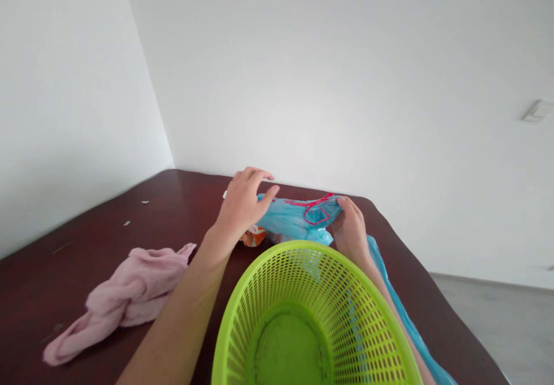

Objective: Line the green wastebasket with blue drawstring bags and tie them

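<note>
A blue plastic bag (pixel 283 216) with a red drawstring (pixel 318 205) stretches between my hands beyond the basket. My right hand (pixel 351 226) pinches the bag's right end, thumb on top. At its left end my left hand (pixel 246 197) has thumb and fingers apart, close to the plastic; whether it touches cannot be made out. In front of both hands stands a green perforated plastic basket (pixel 294 339) with nothing in it. An orange-and-white crumpled wrapper (pixel 253 236) lies below my left hand, partly hidden by the wrist.
A pink cloth (pixel 130 292) lies crumpled on the dark red table (pixel 182 200) at left. Small white scraps (pixel 127 223) lie farther back. More blue plastic (pixel 407 316) runs along the right side of the basket. White walls bound the table behind and left.
</note>
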Motion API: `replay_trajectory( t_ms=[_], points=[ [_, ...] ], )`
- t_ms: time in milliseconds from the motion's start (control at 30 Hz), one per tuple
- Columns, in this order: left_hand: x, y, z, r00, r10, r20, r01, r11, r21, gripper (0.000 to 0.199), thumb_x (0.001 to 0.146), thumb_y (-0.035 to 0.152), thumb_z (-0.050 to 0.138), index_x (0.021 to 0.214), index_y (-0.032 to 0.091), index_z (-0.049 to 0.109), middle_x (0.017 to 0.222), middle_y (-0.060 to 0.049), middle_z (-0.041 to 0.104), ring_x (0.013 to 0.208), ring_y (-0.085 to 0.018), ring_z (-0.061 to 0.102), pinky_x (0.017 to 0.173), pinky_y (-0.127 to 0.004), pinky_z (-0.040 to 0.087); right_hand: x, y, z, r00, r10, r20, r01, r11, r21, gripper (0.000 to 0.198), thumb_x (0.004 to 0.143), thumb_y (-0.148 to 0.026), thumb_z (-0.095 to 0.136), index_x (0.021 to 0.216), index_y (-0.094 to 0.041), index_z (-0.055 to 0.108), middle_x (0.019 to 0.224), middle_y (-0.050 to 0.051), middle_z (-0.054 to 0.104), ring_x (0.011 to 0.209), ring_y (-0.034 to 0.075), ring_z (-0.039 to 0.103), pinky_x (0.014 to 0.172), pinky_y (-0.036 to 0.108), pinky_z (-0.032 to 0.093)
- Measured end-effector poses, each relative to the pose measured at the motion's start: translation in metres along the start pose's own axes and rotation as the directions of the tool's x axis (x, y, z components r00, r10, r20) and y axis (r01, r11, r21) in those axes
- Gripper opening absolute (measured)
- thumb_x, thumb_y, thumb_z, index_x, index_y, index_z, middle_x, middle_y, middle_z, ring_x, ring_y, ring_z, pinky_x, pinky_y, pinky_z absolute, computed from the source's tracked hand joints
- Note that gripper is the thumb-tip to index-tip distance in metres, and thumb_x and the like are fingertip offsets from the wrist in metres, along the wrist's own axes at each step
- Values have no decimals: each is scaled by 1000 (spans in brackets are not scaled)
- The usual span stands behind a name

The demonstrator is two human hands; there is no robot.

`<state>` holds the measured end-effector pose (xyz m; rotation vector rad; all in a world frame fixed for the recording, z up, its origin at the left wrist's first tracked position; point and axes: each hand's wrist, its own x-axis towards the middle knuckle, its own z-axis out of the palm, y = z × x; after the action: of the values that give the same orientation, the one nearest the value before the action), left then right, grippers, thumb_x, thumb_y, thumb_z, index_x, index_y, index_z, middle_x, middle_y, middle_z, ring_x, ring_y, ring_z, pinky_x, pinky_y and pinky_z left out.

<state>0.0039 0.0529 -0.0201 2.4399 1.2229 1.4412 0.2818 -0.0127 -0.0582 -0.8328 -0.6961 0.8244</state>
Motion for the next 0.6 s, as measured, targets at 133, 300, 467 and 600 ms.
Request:
replay_trajectory(
  t_ms=[133,300,467,600],
  points=[
    [-1,26,10,917,174,358,-43,937,-346,21,112,48,78,124,32,85,124,-7,89,119,-33,81,113,-49,59,-5,-3,5,982,95,162,-96,995,-6,30,81,-44,98,84,-27,73,81,-2,70,72,18,59,69,34,54],
    [-3,32,13,930,129,345,9,928,-372,19,115,43,71,112,30,85,112,-6,89,105,-29,81,99,-44,60,-8,-6,5,965,108,241,-100,994,-46,28,82,-43,95,78,-27,73,76,-2,66,71,18,55,67,33,51],
    [1,15,6,978,-27,209,106,921,-375,23,115,47,70,109,27,81,102,-4,86,94,-26,77,92,-40,59,-1,-4,-3,980,61,189,-58,998,-21,28,88,-45,92,81,-28,71,79,-1,71,74,20,62,74,35,59],
    [8,4,12,972,-233,24,214,844,-492,25,111,49,69,102,26,71,87,-1,71,79,-22,65,77,-35,53,10,-3,-16,990,49,135,-64,992,106,19,91,-45,84,88,-30,72,89,1,80,88,27,75,83,42,65]
  ],
)
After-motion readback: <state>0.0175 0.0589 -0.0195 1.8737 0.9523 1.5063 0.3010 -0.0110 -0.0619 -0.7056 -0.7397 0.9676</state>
